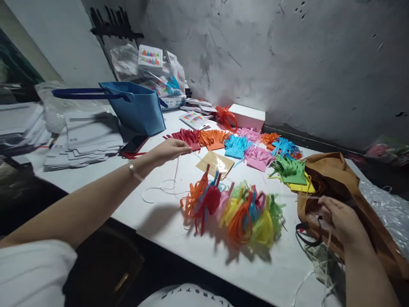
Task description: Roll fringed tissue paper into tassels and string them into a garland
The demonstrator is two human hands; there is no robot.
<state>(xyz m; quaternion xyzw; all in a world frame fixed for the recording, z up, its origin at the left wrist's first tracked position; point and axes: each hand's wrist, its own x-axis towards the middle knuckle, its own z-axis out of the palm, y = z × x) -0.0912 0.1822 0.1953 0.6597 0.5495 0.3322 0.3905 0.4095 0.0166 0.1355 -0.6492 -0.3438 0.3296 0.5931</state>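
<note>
From where I watch, my left hand (pixel 172 150), beyond and to the left of the gold packet (pixel 215 164), has its fingertips pinched together, seemingly on a thin white string (pixel 176 170) that trails in loops onto the table (pixel 207 258). I can't tell whether those fingers touch the dark red fringed bundle (pixel 188 137) behind them. My right hand (pixel 338 217), well to the right of the packet and nearer me, pinches another stretch of string.

Between the hands, on the near side of the packet, hang the paper tassels (pixel 232 209): orange, blue, red, pink, yellow and green, crowded close together, slightly blurred.

I judge the threading well advanced: a full mixed run appears to be on the string already, but bunched, so spacing looks undone. Past the packet and to its right, orange (pixel 213 140), light blue (pixel 236 146), pink (pixel 258 158) and green bundles (pixel 290 171) lie flat, unstrung.

Farther out, a blue bag (pixel 137 108) stands left of the packet, a white box (pixel 246 117) sits behind it, and brown cloth (pixel 343 183) lies to its right.
</note>
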